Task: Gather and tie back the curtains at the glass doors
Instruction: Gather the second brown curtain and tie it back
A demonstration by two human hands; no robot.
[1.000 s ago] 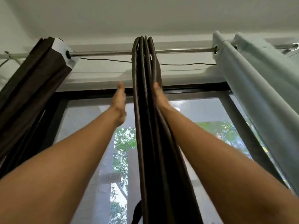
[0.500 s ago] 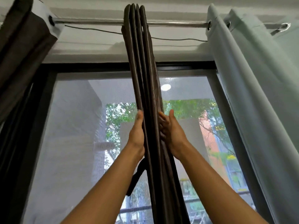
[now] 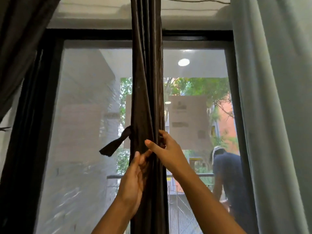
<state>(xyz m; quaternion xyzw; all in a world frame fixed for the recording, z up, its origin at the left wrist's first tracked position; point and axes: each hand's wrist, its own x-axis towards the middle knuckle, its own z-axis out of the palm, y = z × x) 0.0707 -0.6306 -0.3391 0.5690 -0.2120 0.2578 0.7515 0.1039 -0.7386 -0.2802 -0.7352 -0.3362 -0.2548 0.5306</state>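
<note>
Curtain: your dark brown gathered curtain (image 3: 146, 98) hangs mid-door, bunched narrow so a tie can circle it.
Right hand (image 3: 167, 149): thumb and fingers clasp the right edge, keeping the folds together.
Left hand (image 3: 135, 179): loose, straight fingers steady the front.
Tie: the dark fabric strap (image 3: 116, 144) juts left, unheld.
Room: the glass door (image 3: 84, 115) shows on both sides; the pale grey-green curtain (image 3: 270, 115) is well apart.

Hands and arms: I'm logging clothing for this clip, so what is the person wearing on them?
Nothing: the left hand and right hand are bare, without gloves or rings, and the left forearm and right forearm show no sleeve, watch or bracelet down to the frame's edge.
</note>
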